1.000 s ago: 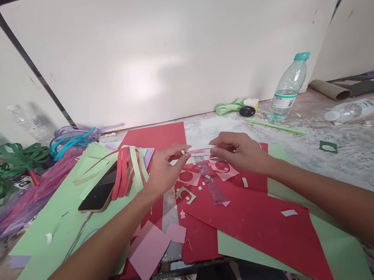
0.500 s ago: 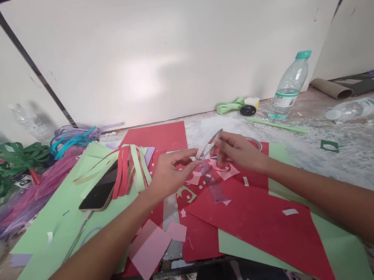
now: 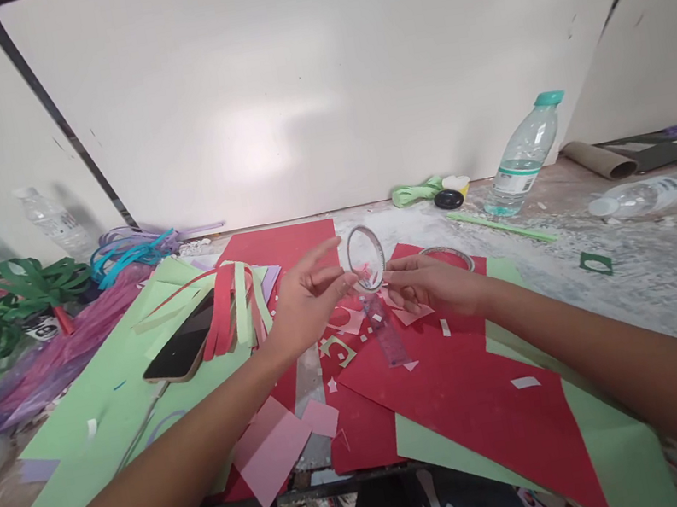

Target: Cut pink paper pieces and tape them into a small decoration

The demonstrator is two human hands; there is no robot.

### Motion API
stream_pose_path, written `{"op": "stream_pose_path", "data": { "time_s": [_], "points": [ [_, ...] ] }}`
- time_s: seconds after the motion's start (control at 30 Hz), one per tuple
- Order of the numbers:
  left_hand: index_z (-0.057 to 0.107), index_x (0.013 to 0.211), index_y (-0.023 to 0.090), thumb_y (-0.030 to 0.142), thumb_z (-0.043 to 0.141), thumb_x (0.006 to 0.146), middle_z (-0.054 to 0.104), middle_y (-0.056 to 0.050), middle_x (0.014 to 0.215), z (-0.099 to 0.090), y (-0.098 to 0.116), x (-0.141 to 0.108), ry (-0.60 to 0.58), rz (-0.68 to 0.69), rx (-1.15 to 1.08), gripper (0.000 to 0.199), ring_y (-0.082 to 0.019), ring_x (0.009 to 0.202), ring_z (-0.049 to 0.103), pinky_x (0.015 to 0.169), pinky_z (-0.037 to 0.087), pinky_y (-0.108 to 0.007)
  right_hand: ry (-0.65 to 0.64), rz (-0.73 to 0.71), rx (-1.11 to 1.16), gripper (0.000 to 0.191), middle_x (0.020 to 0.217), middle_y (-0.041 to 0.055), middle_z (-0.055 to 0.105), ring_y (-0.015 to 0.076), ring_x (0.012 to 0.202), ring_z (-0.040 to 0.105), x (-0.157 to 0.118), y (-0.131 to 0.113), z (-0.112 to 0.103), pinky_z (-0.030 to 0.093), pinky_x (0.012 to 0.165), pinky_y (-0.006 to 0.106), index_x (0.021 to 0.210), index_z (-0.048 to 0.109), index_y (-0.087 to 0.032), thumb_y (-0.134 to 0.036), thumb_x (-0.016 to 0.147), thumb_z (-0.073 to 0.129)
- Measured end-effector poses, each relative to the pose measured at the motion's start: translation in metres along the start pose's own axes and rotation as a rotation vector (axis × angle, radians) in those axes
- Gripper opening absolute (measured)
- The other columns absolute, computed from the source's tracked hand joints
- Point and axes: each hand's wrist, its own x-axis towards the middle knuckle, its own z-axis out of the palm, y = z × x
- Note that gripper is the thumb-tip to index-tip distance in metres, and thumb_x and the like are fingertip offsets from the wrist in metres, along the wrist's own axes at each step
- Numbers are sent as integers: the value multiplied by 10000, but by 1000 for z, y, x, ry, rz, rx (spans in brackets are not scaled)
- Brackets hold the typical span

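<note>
A thin whitish-grey ring (image 3: 380, 248), looking like a bangle, stands upright between my two hands. My right hand (image 3: 430, 277) pinches its lower right edge between thumb and fingers. On its lower left edge is the thumb of my left hand (image 3: 307, 298), with other fingers close behind and the index finger stretched upward. Below the ring lie a see-through purple ruler (image 3: 386, 334), pink paper pieces (image 3: 350, 321) with curved cut-outs and small scraps, on red sheets (image 3: 465, 388). A second, similar ring (image 3: 461, 255) rests by my right wrist.
At the left, a phone (image 3: 179, 349) lies on light green sheets (image 3: 93, 416) beside red and green paper strips (image 3: 223, 316). Pink squares (image 3: 274, 450) lie near the front edge. A bottle (image 3: 515, 163), a lying bottle (image 3: 666, 192) and a cardboard tube (image 3: 601, 159) are at the right.
The ring has turned from a slanted, nearly edge-on position to upright, its opening facing me. My left index finger has lifted; my right hand has lowered slightly.
</note>
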Motion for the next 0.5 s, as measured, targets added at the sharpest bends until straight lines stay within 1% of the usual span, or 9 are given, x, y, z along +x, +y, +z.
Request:
{"op": "stream_pose_path", "data": {
  "time_s": [0.03, 0.07, 0.13, 0.2, 0.27, 0.33, 0.37, 0.43, 0.5],
  "points": [
    [410, 1363, 191, 386, 648, 785, 732, -38, 829, -1, 0, 1, 5, 6, -37, 654, -145, 707, 670, 730, 558, -310, -31, 23, 48, 282, 603, -7, 576, 71, 448, 456, 0, -1, 0, 316, 413, 208, 717, 547, -154, -407, 790, 648],
    [408, 1361, 198, 387, 644, 790, 730, -25, 809, -2, -1, 3, 11, 14, -65, 646, -136, 692, 667, 738, 557, -309, -67, 51, 96, 273, 605, -4, 575, 73, 454, 457, -1, -1, 0, 321, 421, 210, 697, 554, -149, -387, 793, 645],
    [500, 1280, 187, 395, 638, 792, 726, -27, 812, -3, -1, 4, 28, 25, -89, 548, -130, 680, 663, 732, 559, -306, -109, 107, 202, 246, 609, -3, 570, 77, 466, 463, -2, -2, 1, 354, 457, 222, 688, 580, -143, -356, 803, 625],
    [595, 1162, 166, 399, 633, 794, 723, -46, 849, -3, -3, 5, 47, 31, -69, 437, -135, 696, 664, 729, 559, -303, -100, 147, 306, 207, 617, -6, 559, 84, 477, 460, -3, -3, 2, 384, 494, 238, 722, 604, -147, -337, 805, 604],
    [629, 1114, 161, 400, 623, 802, 719, -59, 887, -3, -4, 5, 62, 43, -23, 393, -140, 732, 665, 737, 553, -296, -65, 161, 374, 178, 627, -6, 543, 96, 491, 449, -4, -3, 3, 388, 501, 247, 766, 610, -158, -330, 805, 586],
    [635, 1117, 173, 406, 607, 813, 715, -59, 899, -4, -5, 4, 64, 59, 60, 384, -143, 756, 658, 727, 544, -288, -41, 160, 387, 175, 628, 0, 526, 110, 502, 438, -4, -4, 4, 385, 498, 255, 768, 601, -164, -330, 810, 564],
    [648, 1098, 179, 413, 601, 815, 712, -53, 871, -4, -5, 4, 67, 73, 121, 371, -143, 744, 650, 702, 537, -282, -27, 154, 385, 178, 627, 4, 518, 116, 506, 433, -4, -4, 4, 385, 501, 259, 757, 592, -168, -333, 814, 553],
    [687, 1008, 187, 430, 596, 811, 696, -35, 766, -5, -5, 3, 71, 109, 269, 326, -134, 669, 611, 620, 503, -264, 8, 126, 387, 191, 624, 6, 509, 122, 509, 423, -4, -6, 4, 386, 509, 265, 721, 567, -181, -341, 822, 541],
    [709, 909, 193, 426, 585, 817, 676, -26, 711, -4, -4, 1, 33, 149, 396, 279, -124, 616, 561, 565, 455, -254, 37, 90, 413, 194, 614, -4, 500, 117, 503, 412, -4, -8, 4, 383, 516, 262, 708, 548, -192, -348, 823, 548]
  ]
}}
